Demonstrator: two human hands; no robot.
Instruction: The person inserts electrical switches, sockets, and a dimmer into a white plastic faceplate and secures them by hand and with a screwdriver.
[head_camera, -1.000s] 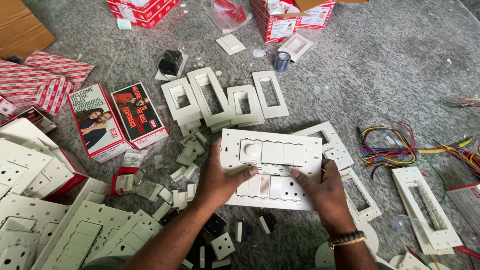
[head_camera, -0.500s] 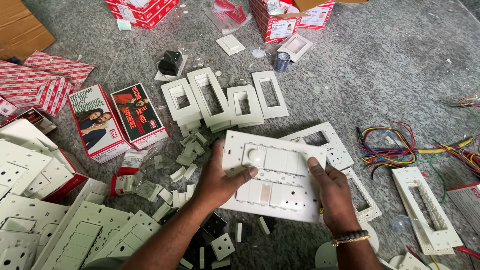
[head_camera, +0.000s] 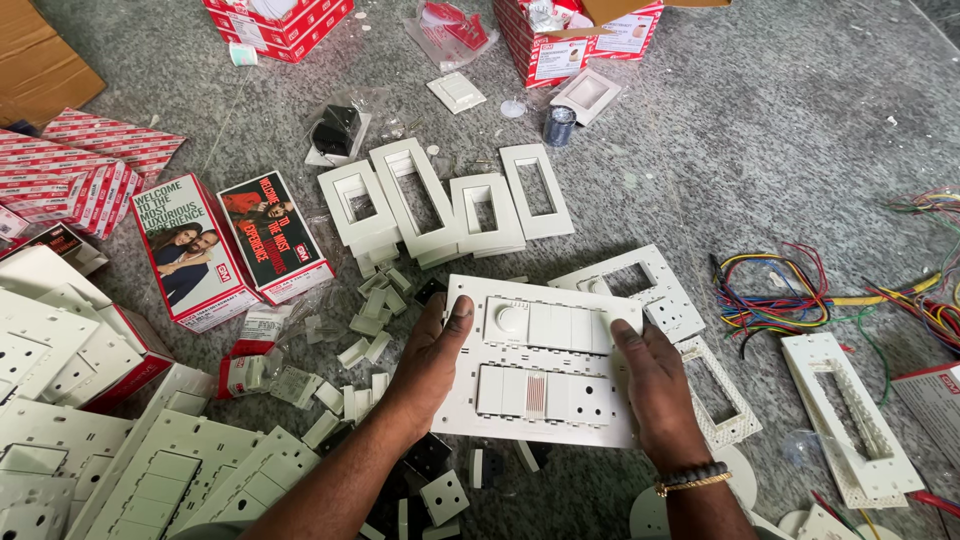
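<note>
I hold a large white switch plate (head_camera: 540, 360) over the grey floor, face up, with a round dial, two rows of switches and sockets fitted in it. My left hand (head_camera: 428, 362) grips its left edge, thumb on the top surface. My right hand (head_camera: 655, 385) grips its right edge, thumb resting on the upper row; a beaded bracelet (head_camera: 692, 478) circles that wrist. Another white mounting frame (head_camera: 640, 285) lies half under the plate's far right corner.
Several empty white frames (head_camera: 440, 200) lie ahead. Loose small switch modules (head_camera: 365, 320) scatter at left. Stacked white plates (head_camera: 120, 470) fill the near left. Red boxes (head_camera: 235, 245), coloured wires (head_camera: 790, 290) and a long frame (head_camera: 850, 420) surround the spot.
The plate has levelled out and come a little nearer to me. My right hand has shifted from its lower edge up to its right edge.
</note>
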